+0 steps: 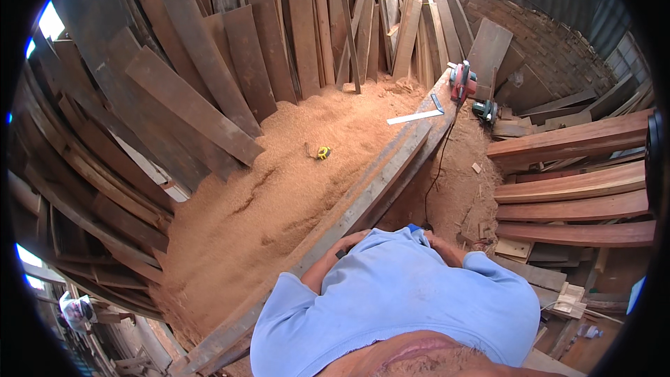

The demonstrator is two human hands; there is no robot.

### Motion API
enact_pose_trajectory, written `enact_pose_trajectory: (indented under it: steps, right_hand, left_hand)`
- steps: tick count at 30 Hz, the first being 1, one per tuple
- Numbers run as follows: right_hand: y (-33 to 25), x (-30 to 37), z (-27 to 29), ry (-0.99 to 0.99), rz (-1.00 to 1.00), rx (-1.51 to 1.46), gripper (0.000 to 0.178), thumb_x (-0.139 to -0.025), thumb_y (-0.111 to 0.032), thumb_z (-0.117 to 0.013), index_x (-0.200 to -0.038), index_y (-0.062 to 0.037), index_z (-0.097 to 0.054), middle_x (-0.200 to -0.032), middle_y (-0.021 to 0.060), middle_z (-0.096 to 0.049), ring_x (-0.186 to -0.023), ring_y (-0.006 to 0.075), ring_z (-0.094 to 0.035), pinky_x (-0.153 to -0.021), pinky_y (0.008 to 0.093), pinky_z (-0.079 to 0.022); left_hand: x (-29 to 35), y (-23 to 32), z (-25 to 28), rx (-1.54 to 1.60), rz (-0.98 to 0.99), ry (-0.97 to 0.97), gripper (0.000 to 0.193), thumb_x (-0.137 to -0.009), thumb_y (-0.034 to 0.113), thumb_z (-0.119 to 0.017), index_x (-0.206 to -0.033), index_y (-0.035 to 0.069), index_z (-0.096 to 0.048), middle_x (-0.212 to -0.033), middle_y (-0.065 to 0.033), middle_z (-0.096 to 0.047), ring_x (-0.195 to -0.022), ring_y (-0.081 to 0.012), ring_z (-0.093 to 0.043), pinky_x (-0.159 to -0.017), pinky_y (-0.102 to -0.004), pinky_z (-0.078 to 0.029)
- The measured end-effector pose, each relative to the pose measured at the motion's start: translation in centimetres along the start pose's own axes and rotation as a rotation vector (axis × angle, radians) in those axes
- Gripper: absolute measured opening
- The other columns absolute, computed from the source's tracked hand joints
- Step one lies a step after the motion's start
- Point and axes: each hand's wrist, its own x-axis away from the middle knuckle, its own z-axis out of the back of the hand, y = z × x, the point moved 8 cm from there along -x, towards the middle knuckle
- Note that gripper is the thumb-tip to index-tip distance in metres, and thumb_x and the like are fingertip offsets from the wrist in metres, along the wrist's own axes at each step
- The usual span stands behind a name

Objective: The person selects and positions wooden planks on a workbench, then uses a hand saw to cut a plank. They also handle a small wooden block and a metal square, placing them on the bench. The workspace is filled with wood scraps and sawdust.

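Note:
Both my hands are close in front of my light blue shirt (pixel 398 272), which covers most of them. My left hand (pixel 354 239) shows only its back edge beside the long wooden beam (pixel 349 218); a dark band (pixel 341 254) is on that wrist. Its fingers are hidden. My right hand (pixel 434 239) is bent inward near a small blue piece (pixel 413 227) and the lower end of a dark cord (pixel 434 185). Whether it touches either is hidden. Farther up the beam lies a try square (pixel 419 117) with a pale blade. Behind it is a red power tool (pixel 463 84).
A yellow tape measure (pixel 322 153) lies on the deep sawdust (pixel 279 188). A green power tool (pixel 485 110) sits right of the beam's far end. Tall boards (pixel 272 49) lean at the back and left; reddish planks (pixel 572 185) are stacked at right.

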Motion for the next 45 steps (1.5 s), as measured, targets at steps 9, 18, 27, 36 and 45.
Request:
enact_pose_trajectory:
  steps: [9,18,27,36,45]
  right_hand:
    - [1.2,-3.0,-5.7,0.051,-0.058,0.102,0.048,-0.081,-0.056,-0.062,-0.11,-0.021,-0.077,-0.127,0.0165,-0.066,-0.122,0.0426,-0.056,-0.093,0.0541,-0.046]
    - [2.4,-3.7,-6.9,0.041,-0.179,0.122,0.048,-0.087,-0.052,-0.058,-0.112,-0.0154,-0.076,-0.126,0.0175,-0.066,-0.121,0.0387,-0.057,-0.094,0.0499,-0.047]
    - [2.5,-3.4,-5.4,0.049,-0.162,0.134,0.046,-0.087,-0.049,-0.059,-0.112,-0.0147,-0.076,-0.124,0.0177,-0.066,-0.118,0.0378,-0.059,-0.092,0.049,-0.048]
    - [0.3,-4.8,-4.2,0.059,-0.152,0.135,0.044,-0.087,-0.047,-0.06,-0.112,-0.014,-0.076,-0.122,0.0179,-0.067,-0.115,0.037,-0.06,-0.091,0.0481,-0.049]
    - [0.7,-6.0,-3.1,0.076,-0.153,0.154,0.042,-0.087,-0.044,-0.06,-0.111,-0.0134,-0.075,-0.121,0.0181,-0.068,-0.113,0.0361,-0.062,-0.089,0.0471,-0.05]
  left_hand:
    - [-1.7,8.7,-2.8,0.112,0.022,-0.224,0.074,-0.106,0.054,-0.033,-0.158,0.003,-0.02,-0.157,-0.0187,-0.033,-0.142,-0.029,-0.038,-0.117,-0.041,-0.03]
    - [-2.2,7.8,-5.9,-0.155,-0.065,-0.382,0.068,-0.108,0.05,-0.027,-0.152,-0.002,-0.033,-0.156,-0.0174,-0.036,-0.144,-0.0265,-0.033,-0.12,-0.0372,-0.023]
    - [-5.9,1.5,-5.1,-0.162,-0.075,-0.424,0.07,-0.108,0.053,-0.025,-0.15,-0.002,-0.035,-0.156,-0.0172,-0.035,-0.147,-0.0272,-0.029,-0.121,-0.0387,-0.022]
    - [-2.7,6.2,-4.3,-0.197,-0.118,-0.396,0.07,-0.104,0.054,-0.04,-0.145,-0.002,-0.044,-0.148,-0.0162,-0.047,-0.137,-0.0286,-0.042,-0.115,-0.0387,-0.032]
    - [33.3,51.2,16.6,-0.712,-1.366,1.427,0.083,-0.103,0.062,-0.02,-0.159,0.009,0.012,-0.166,-0.016,0.015,-0.154,-0.0297,0.012,-0.124,-0.0477,0.005]
